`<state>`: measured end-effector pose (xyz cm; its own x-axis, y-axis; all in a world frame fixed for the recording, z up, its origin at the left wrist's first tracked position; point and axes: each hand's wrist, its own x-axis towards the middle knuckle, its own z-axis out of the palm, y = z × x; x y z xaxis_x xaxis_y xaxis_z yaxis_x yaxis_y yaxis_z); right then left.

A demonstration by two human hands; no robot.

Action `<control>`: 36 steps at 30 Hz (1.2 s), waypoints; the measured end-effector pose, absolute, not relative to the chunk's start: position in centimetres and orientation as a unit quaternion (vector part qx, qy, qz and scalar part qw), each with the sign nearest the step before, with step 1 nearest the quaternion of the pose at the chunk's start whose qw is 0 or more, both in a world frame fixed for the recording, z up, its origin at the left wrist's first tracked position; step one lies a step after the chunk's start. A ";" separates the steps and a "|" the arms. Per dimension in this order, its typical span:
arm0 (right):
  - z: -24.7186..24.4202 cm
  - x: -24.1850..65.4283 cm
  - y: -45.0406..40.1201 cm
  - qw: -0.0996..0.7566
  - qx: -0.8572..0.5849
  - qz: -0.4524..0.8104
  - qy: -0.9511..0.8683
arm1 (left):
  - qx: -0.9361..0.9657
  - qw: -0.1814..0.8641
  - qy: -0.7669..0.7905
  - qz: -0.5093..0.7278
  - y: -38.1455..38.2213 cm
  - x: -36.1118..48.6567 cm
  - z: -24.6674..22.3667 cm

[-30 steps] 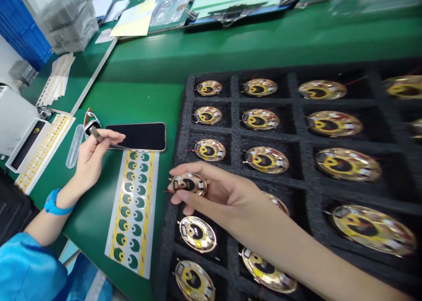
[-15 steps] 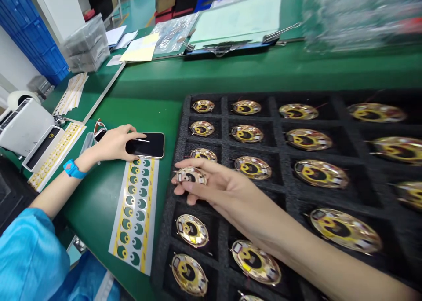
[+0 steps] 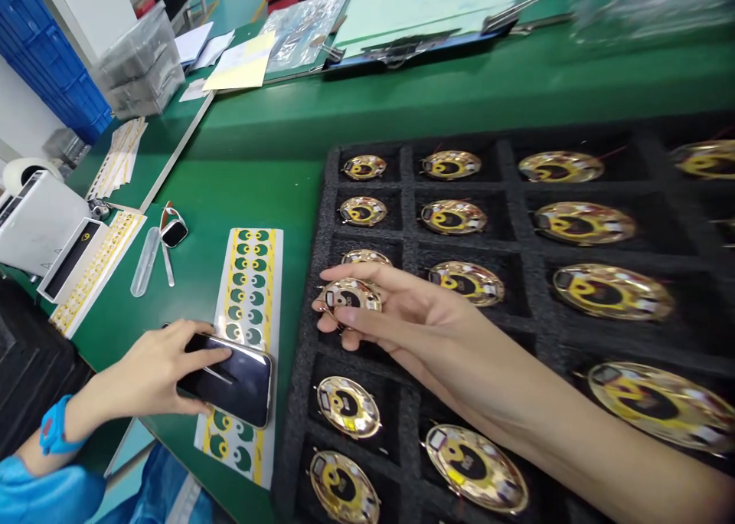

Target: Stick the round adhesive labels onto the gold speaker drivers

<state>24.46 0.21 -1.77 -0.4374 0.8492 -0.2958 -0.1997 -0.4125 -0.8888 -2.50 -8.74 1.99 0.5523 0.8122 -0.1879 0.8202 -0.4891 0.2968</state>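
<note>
The right hand grips a round gold disc between its fingers, just above a cell of the black foam tray, which holds rows of matching discs. At about 9 o'clock from it, the left hand clasps a smartphone, fingers closed over its edge, the phone lying on a printed sticker sheet on the green counter.

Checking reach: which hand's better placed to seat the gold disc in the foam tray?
Right, most likely: the right hand already holds the gold disc over the foam tray. The left hand is farther off, outside the tray, on a smartphone.
</note>
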 end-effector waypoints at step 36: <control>-1.3 24.5 -0.7 0.353 -0.412 0.765 -0.347 | 0.552 0.516 0.535 0.379 4.6 -2.2 -3.0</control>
<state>24.53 -0.70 -1.27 -0.4114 0.8263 -0.3846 -0.2544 -0.5093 -0.8221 -2.15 4.60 -3.03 0.1412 0.9808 -0.1343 0.1989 0.1048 0.9744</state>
